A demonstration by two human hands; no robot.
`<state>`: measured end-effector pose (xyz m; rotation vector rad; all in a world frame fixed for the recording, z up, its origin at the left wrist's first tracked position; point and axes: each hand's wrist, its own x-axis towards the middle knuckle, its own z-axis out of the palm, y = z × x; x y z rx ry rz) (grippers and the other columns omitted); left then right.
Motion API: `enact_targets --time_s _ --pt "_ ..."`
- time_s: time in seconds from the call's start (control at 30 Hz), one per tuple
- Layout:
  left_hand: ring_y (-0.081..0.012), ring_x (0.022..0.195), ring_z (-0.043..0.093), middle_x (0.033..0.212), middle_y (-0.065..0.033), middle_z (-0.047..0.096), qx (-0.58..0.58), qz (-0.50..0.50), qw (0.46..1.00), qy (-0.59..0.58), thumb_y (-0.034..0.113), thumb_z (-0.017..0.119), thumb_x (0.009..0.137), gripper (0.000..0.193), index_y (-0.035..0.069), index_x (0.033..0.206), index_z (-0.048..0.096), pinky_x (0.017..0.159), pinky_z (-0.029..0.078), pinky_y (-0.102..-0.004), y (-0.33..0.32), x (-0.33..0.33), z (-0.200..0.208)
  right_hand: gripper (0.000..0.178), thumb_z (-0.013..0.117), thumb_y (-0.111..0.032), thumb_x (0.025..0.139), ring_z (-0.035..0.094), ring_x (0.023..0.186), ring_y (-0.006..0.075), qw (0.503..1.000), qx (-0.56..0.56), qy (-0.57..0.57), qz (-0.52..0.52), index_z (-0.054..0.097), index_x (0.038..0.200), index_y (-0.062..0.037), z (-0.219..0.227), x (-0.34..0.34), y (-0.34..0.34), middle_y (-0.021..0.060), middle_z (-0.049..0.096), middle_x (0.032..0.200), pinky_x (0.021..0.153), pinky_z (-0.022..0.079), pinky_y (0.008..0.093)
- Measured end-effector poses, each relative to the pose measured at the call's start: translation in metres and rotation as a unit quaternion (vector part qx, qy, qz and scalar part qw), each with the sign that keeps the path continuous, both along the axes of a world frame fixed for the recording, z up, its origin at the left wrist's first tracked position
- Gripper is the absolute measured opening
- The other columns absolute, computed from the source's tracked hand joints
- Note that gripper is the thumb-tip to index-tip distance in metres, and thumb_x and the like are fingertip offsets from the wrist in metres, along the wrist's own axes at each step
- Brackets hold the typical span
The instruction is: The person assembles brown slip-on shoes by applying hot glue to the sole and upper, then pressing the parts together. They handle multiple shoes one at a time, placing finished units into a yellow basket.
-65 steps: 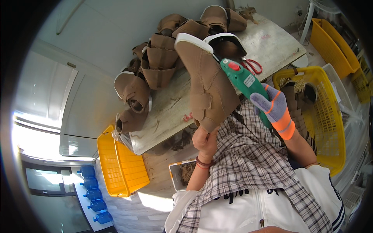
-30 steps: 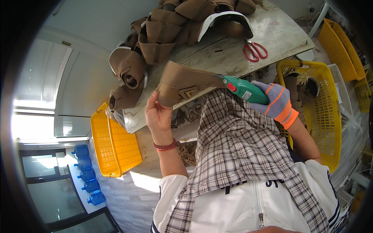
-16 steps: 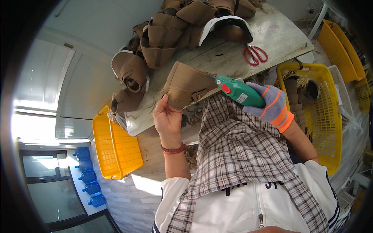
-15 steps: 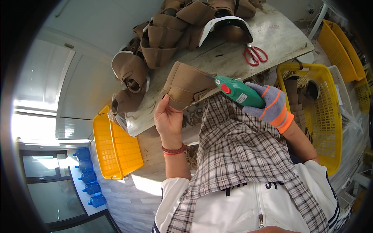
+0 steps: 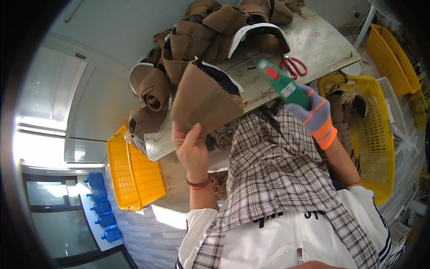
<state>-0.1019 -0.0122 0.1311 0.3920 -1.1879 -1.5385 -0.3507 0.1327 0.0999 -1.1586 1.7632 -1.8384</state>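
My bare left hand (image 5: 192, 152) pinches the lower edge of a brown shoe upper (image 5: 201, 101) between thumb and fingers. The upper is lifted over the table's near edge, its broad flat side toward me, with a dark lining and a white edge showing at its far right. To the right, my right hand (image 5: 318, 116), in a grey glove with orange bands, grips a green handheld power tool (image 5: 283, 85) with a red button. The tool points up and to the left, apart from the upper. Its tip is too blurred to make out.
More brown shoe uppers (image 5: 190, 38) are heaped along the back of the worn table (image 5: 320, 49). Red-handled scissors (image 5: 293, 67) lie behind the tool. A yellow basket (image 5: 380, 134) holding brown pieces stands at the right, a yellow crate (image 5: 136, 175) at the left.
My left hand has turned the upper, so a broader side and its dark lining now show. The tool has drawn away from the upper and tilted more upward.
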Motion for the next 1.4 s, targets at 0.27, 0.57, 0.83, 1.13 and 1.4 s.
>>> enact_targets --time_s 0.27,0.57,0.83,1.13,1.4 --pt "-0.0232 0.115 0.055 0.123 -0.0138 0.059 -0.129 0.085 0.988 0.025 -0.014 0.054 0.079 0.046 -0.004 0.125 0.053 0.104 0.039 -0.0360 -0.054 0.058 0.042 0.040 0.072 -0.038 0.083 0.049 0.047 0.0073 0.971 0.035 -0.177 -0.159 0.063 0.097 -0.0019 -0.073 -0.140 -0.025 0.0008 0.060 0.065 0.045 0.039 0.0246" --pt "-0.0222 0.108 0.058 0.120 -0.0142 0.062 -0.397 0.285 0.818 -0.303 -0.003 0.058 0.083 0.035 0.000 0.118 0.060 0.093 0.044 -0.0308 -0.248 -0.044 0.137 0.075 0.077 -0.027 0.074 0.063 0.074 0.0230 0.961 0.150 0.096 -0.210 0.042 0.135 0.0008 -0.121 -0.266 -0.112 0.0173 0.066 0.095 0.068 0.050 0.0331" --pt "-0.0328 0.130 0.041 0.140 -0.0174 0.044 -0.606 0.205 0.570 -0.516 0.002 0.057 0.080 0.058 0.003 0.137 0.042 0.110 0.031 -0.0403 -0.366 -0.128 0.151 0.051 0.068 -0.032 0.070 0.061 0.095 0.0408 0.944 0.202 0.170 -0.199 0.056 0.112 -0.0060 -0.103 -0.275 -0.144 0.0228 0.064 0.102 0.082 0.049 0.0454" --pt "-0.0325 0.136 0.032 0.144 -0.0145 0.040 -0.562 0.402 0.576 -0.437 0.011 0.062 0.087 0.056 0.010 0.139 0.043 0.110 0.027 -0.0440 -0.300 -0.071 0.157 0.035 0.060 -0.032 0.083 0.061 0.100 0.0307 0.942 0.118 0.218 -0.227 0.064 0.114 -0.0150 -0.053 -0.214 -0.047 0.0129 0.065 0.102 0.086 0.049 0.0396" --pt "-0.0315 0.123 0.047 0.138 -0.0156 0.046 -0.561 0.401 0.608 -0.393 0.014 0.057 0.092 0.033 0.004 0.123 0.058 0.099 0.041 -0.0423 -0.100 -0.036 0.063 0.060 0.065 -0.042 0.084 0.062 0.104 0.0281 0.890 0.330 0.003 -0.314 0.051 0.133 -0.0104 -0.151 -0.263 0.225 0.0150 0.056 0.128 0.090 0.048 0.0361"
